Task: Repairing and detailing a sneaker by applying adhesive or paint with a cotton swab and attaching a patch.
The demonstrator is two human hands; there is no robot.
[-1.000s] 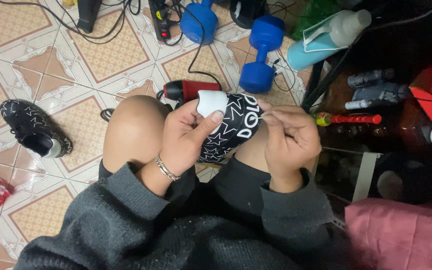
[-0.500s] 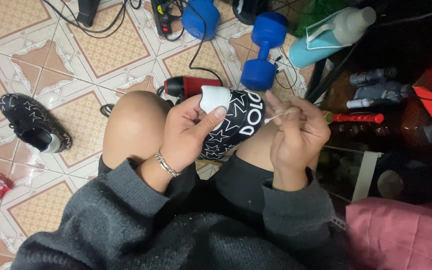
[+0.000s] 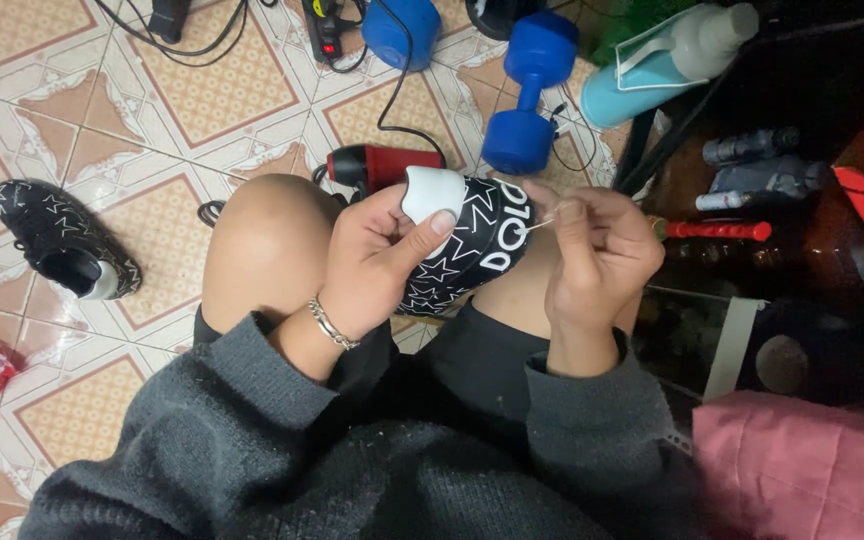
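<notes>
- Since the earlier frame, right hand [image 3: 597, 262] has drawn slightly away from the shoe, its pinch now raised at the shoe's outer edge.
- Left hand [image 3: 377, 262]: fingers curled around the black shoe with white stars [image 3: 462, 255], thumb pressed flat against its white toe cap; the shoe rests between the two bare knees.
- Right hand: thumb and forefinger pressed together on a thin pale thread or needle [image 3: 542, 222]; which of the two cannot be told at this size.
- Shoes, two: one held, one matching shoe [image 3: 62, 240] on the tiled floor [image 3: 152, 110] near its left edge.
- Blue dumbbells, two: one whole [image 3: 527, 95], one partly cut off [image 3: 402, 30] at the floor's far edge.
- One red-and-black tool [image 3: 377, 165] beyond the knees.
- One silver bracelet [image 3: 332, 325] on the left wrist.
</notes>
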